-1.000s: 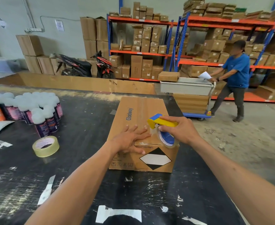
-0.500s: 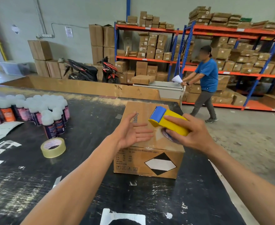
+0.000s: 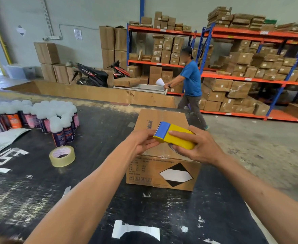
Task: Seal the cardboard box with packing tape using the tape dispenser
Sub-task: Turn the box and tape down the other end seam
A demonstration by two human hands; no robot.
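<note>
A brown cardboard box [image 3: 164,171] with a black and white diamond label stands on the black table [image 3: 95,201], flaps closed, with clear tape crumpled at its near top edge. Above the box my right hand [image 3: 199,147] grips the yellow tape dispenser [image 3: 173,136] with its blue cutter end pointing left. My left hand [image 3: 143,140] is raised off the box with its fingers curled at the dispenser's blue end, touching it. What the left fingertips hold cannot be made out.
A loose roll of clear tape [image 3: 62,156] lies on the table left of the box. Several spray cans [image 3: 39,115] stand at the far left. A person in a blue shirt [image 3: 190,80] pushes a cart beyond the table, in front of orange shelves of boxes [image 3: 250,64].
My left hand lifted off the box top and came up to the dispenser's blue end. My right hand raised the dispenser off the box. The person with the cart walked left.
</note>
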